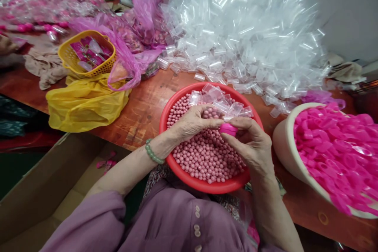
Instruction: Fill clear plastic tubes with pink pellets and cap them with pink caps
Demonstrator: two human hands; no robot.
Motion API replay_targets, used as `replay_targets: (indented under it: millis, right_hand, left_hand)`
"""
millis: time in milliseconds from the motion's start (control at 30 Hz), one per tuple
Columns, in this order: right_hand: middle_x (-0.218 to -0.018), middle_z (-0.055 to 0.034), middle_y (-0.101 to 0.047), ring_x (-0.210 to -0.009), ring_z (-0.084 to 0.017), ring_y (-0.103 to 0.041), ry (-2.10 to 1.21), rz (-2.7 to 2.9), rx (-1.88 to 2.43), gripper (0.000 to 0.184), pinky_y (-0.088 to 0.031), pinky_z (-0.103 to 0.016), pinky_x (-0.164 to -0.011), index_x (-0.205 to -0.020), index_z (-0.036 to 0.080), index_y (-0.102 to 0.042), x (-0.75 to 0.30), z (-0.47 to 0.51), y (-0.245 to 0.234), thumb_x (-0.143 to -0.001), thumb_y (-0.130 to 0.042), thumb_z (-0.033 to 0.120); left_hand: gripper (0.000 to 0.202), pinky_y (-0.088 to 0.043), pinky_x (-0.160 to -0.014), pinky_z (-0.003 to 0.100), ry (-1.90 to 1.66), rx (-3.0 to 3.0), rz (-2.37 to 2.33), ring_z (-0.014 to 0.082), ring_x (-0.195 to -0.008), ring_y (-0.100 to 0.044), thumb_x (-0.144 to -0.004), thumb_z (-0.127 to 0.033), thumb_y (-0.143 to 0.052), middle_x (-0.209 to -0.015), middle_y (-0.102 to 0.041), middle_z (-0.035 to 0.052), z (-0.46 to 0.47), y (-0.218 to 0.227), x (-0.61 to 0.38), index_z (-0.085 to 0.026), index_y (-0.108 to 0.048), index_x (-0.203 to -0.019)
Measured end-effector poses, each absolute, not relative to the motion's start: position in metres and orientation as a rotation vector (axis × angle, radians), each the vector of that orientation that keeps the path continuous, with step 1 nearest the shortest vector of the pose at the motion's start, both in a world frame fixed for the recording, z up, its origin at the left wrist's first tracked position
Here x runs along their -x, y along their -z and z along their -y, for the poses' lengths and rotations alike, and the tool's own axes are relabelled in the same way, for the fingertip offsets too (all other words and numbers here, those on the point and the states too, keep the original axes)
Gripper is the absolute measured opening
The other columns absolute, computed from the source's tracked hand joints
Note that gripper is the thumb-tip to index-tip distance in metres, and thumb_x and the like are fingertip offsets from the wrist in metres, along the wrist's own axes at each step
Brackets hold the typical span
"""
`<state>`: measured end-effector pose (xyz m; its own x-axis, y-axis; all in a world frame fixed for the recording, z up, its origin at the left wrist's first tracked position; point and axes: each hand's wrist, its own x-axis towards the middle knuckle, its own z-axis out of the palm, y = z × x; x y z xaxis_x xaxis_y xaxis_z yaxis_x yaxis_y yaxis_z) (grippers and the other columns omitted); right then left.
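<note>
Over a red basin (165, 116) of round pink beads (201, 161), my two hands meet. My right hand (254, 141) is closed, with thumb and fingers pinching a bright pink plastic cap (228, 129). From the other side my left hand (197, 120) is closed too, its thumb and fingertip at a small clear plastic tube (227, 118) against the cap's top; the fingers partly hide it. Several more clear tubes (221, 104) lie on the beads at the basin's far side.
A large heap of clear tubes (242, 35) covers the table's back. At right stands a cream tub (283, 138) of pink plastic parts (336, 145). On the left are a yellow basket (100, 69), a yellow bag (85, 104) and purple bags (144, 4). Another person's hand (7, 45) shows far left.
</note>
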<state>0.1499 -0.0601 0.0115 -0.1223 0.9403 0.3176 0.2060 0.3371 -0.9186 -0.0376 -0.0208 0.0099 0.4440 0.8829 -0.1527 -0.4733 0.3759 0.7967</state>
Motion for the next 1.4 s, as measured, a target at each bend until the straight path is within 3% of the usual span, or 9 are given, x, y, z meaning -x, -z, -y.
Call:
replay_targets:
  millis: [133,267,400,500,733,933,1167,1400]
  right_hand:
    - [-0.089,0.0034,-0.072,-0.081,-0.012,-0.071,-1.003,1.298,1.127,0.029,-0.062,-0.029,-0.079,-0.09,0.025,-0.068,-0.15,0.06,-0.014,-0.069,-0.087,0.018]
    - [-0.086,0.0052,-0.073,-0.077,-0.013,-0.072,-1.079,1.155,1.091,0.031,-0.064,-0.029,-0.075,-0.086,0.025,-0.065,-0.149,0.057,-0.022,-0.067,-0.089,0.022]
    - [-0.09,0.0058,-0.074,-0.083,-0.015,-0.074,-1.039,1.107,0.991,0.026,-0.065,-0.037,-0.085,-0.084,0.026,-0.061,-0.138,0.051,-0.033,-0.073,-0.085,0.023]
    - [-0.09,0.0058,-0.074,-0.084,-0.015,-0.074,-1.0,1.11,0.938,0.024,-0.064,-0.039,-0.088,-0.084,0.026,-0.06,-0.127,0.048,-0.037,-0.075,-0.083,0.022]
    - [-0.089,0.003,-0.073,-0.086,-0.018,-0.073,-0.876,1.137,1.012,0.022,-0.063,-0.044,-0.088,-0.087,0.025,-0.062,-0.113,0.043,-0.03,-0.078,-0.082,0.03]
    - [-0.088,0.003,-0.075,-0.079,-0.014,-0.072,-0.801,1.241,0.983,0.016,-0.062,-0.031,-0.077,-0.086,0.025,-0.07,-0.107,0.041,-0.026,-0.077,-0.083,0.028]
    - [-0.085,0.0017,-0.073,-0.078,-0.015,-0.07,-0.606,1.352,1.071,0.017,-0.059,-0.032,-0.074,-0.088,0.022,-0.071,-0.111,0.039,-0.02,-0.077,-0.083,0.028]
    - [-0.079,0.0022,-0.071,-0.072,-0.014,-0.067,-0.643,1.325,1.098,0.019,-0.057,-0.029,-0.069,-0.083,0.022,-0.07,-0.111,0.035,-0.024,-0.077,-0.084,0.033]
  left_hand:
    - [0.037,-0.054,-0.076,0.024,-0.989,-0.801,-0.6,0.0102,-0.076,-0.065,-0.066,-0.038,-0.09,-0.08,-0.066,0.0007,0.023,-0.017,0.045,-0.014,-0.068,-0.085]
    - [0.032,-0.053,-0.072,0.025,-0.863,-0.941,-0.592,0.0114,-0.076,-0.065,-0.071,-0.035,-0.086,-0.081,-0.068,0.0013,0.028,-0.023,0.048,-0.016,-0.071,-0.091]
    - [0.035,-0.054,-0.075,0.027,-0.93,-0.962,-0.628,0.016,-0.086,-0.068,-0.072,-0.039,-0.085,-0.09,-0.07,0.0038,0.03,-0.025,0.046,-0.016,-0.072,-0.096]
    - [0.04,-0.056,-0.069,0.028,-0.848,-0.988,-0.615,0.0154,-0.076,-0.068,-0.072,-0.041,-0.085,-0.083,-0.067,0.0027,0.031,-0.024,0.045,-0.016,-0.071,-0.099]
    - [0.035,-0.045,-0.053,0.022,-0.777,-1.05,-0.572,0.0093,-0.058,-0.058,-0.076,-0.04,-0.081,-0.07,-0.059,-0.003,0.032,-0.023,0.044,-0.018,-0.066,-0.097]
    - [0.035,-0.034,-0.05,0.022,-0.784,-1.075,-0.506,0.0051,-0.052,-0.04,-0.074,-0.042,-0.083,-0.064,-0.047,-0.0057,0.029,-0.017,0.042,-0.017,-0.059,-0.083]
    - [0.039,-0.048,-0.056,0.023,-0.669,-1.108,-0.5,0.0089,-0.057,-0.058,-0.082,-0.048,-0.075,-0.072,-0.058,-0.0035,0.027,-0.008,0.045,-0.017,-0.056,-0.097]
    - [0.036,-0.053,-0.06,0.022,-0.625,-0.999,-0.375,0.0079,-0.059,-0.062,-0.087,-0.046,-0.071,-0.074,-0.064,0.0,0.027,-0.01,0.041,-0.014,-0.056,-0.09]
